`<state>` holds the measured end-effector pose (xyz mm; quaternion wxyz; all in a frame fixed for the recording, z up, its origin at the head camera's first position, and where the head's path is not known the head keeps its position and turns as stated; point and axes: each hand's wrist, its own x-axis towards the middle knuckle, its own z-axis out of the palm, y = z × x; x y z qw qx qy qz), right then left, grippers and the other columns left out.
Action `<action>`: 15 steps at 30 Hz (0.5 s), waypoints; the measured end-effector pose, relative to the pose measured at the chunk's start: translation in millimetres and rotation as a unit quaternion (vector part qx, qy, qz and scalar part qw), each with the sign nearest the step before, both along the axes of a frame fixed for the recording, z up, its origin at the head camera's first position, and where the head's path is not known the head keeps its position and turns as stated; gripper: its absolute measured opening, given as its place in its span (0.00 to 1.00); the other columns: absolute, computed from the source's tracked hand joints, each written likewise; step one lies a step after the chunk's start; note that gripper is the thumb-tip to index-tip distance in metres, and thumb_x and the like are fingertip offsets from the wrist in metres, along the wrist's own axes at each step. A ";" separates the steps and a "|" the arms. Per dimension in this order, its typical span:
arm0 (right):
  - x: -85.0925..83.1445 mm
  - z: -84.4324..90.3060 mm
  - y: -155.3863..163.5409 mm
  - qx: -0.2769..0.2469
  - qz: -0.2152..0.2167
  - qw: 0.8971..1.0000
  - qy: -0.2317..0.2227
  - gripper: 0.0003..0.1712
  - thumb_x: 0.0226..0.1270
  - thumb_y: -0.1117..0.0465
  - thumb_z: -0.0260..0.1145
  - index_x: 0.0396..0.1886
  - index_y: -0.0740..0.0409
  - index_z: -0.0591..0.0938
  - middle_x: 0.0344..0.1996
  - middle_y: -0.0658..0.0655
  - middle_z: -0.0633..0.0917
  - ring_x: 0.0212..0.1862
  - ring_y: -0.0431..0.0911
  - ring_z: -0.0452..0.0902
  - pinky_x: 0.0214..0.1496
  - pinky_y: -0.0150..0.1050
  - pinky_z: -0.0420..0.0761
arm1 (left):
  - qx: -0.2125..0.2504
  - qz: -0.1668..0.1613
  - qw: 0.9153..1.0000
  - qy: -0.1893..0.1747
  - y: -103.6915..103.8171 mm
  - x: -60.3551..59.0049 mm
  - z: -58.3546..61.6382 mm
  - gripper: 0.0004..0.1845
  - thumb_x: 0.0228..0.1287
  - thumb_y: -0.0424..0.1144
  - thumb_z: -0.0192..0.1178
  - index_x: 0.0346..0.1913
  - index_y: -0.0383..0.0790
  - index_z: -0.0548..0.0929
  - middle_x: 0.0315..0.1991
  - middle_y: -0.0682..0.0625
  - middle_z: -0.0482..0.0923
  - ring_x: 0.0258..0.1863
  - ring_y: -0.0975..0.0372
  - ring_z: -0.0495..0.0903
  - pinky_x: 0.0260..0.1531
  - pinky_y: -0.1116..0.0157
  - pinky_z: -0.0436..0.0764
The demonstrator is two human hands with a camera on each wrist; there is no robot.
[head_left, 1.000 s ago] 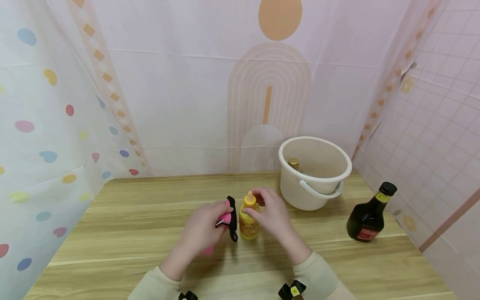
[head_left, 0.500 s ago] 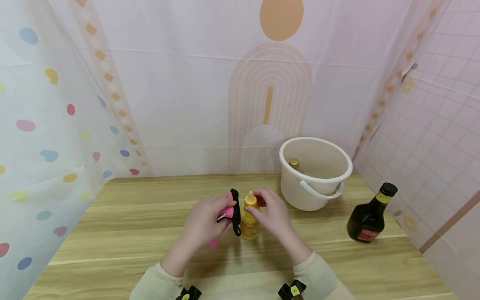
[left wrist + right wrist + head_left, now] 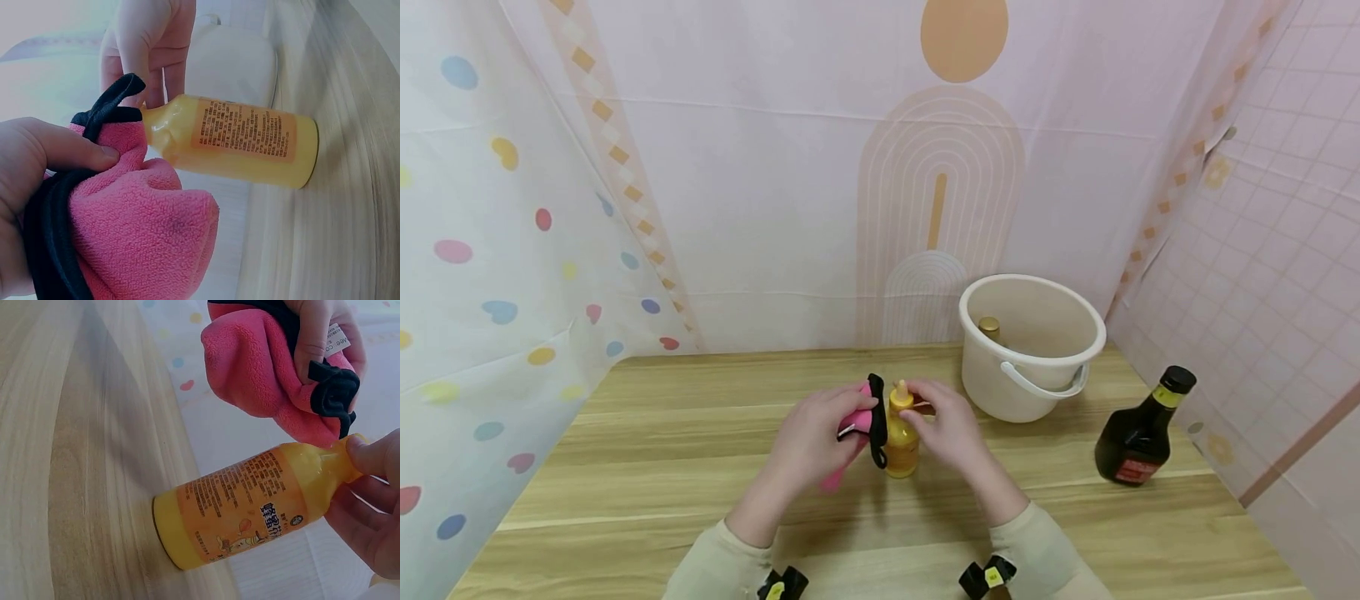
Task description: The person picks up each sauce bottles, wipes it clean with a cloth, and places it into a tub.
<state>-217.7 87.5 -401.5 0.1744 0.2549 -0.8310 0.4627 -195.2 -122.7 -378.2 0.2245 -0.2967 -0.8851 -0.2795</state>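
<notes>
A small yellow squeeze bottle [image 3: 901,437] [image 3: 250,140] [image 3: 244,506] with an orange label stands upright on the wooden table [image 3: 647,467]. My right hand [image 3: 946,425] [image 3: 372,506] pinches its neck near the top. My left hand [image 3: 816,442] [image 3: 31,181] grips a bunched pink cloth [image 3: 857,421] [image 3: 144,237] [image 3: 262,369] with black trim and a hanging loop. The cloth is pressed against the bottle's shoulder on its left side.
A cream bucket [image 3: 1032,346] with a handle stands at the back right, and a gold-capped item [image 3: 988,327] shows inside it. A dark sauce bottle [image 3: 1138,433] stands near the table's right edge. Patterned curtains close in the back and both sides.
My left hand has brought the pink cloth rightward until it touches the bottle. My right hand has kept its hold on the bottle's top, and the bottle has stayed where it stood.
</notes>
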 end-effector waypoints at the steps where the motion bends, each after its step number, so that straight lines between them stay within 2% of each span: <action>1: -0.2 0.1 0.3 -0.001 0.003 1.000 -0.005 0.21 0.59 0.74 0.71 0.53 0.65 0.83 0.46 0.60 0.84 0.46 0.51 0.82 0.48 0.41 0.82 | 0.002 -0.001 1.000 -0.002 0.4 -0.2 -0.1 0.22 0.45 0.28 0.75 0.47 0.42 0.88 0.54 0.46 0.83 0.52 0.51 0.81 0.54 0.52 0.76; 6: -2.2 -0.3 1.5 0.001 0.017 1.000 -0.018 0.21 0.61 0.74 0.68 0.55 0.66 0.81 0.48 0.61 0.84 0.48 0.53 0.82 0.50 0.41 0.81 | 0.021 -0.013 1.000 0.001 4.2 -2.3 -2.8 0.22 0.45 0.27 0.74 0.48 0.40 0.87 0.55 0.46 0.82 0.52 0.49 0.81 0.53 0.52 0.77; 11: -4.4 -1.2 2.8 -0.002 0.026 0.999 -0.026 0.20 0.62 0.74 0.68 0.54 0.66 0.81 0.47 0.61 0.84 0.48 0.54 0.82 0.50 0.40 0.81 | 0.045 -0.030 0.998 0.009 11.2 -6.1 -11.0 0.21 0.46 0.26 0.74 0.47 0.40 0.87 0.53 0.46 0.83 0.51 0.50 0.81 0.54 0.53 0.77; 15: -4.3 -1.2 3.2 0.000 0.023 0.999 -0.029 0.20 0.61 0.74 0.68 0.54 0.65 0.81 0.47 0.61 0.85 0.48 0.53 0.82 0.50 0.40 0.81 | 0.052 -0.024 0.998 0.025 15.4 -8.3 -19.6 0.20 0.45 0.27 0.74 0.46 0.40 0.87 0.51 0.47 0.84 0.49 0.51 0.81 0.52 0.53 0.77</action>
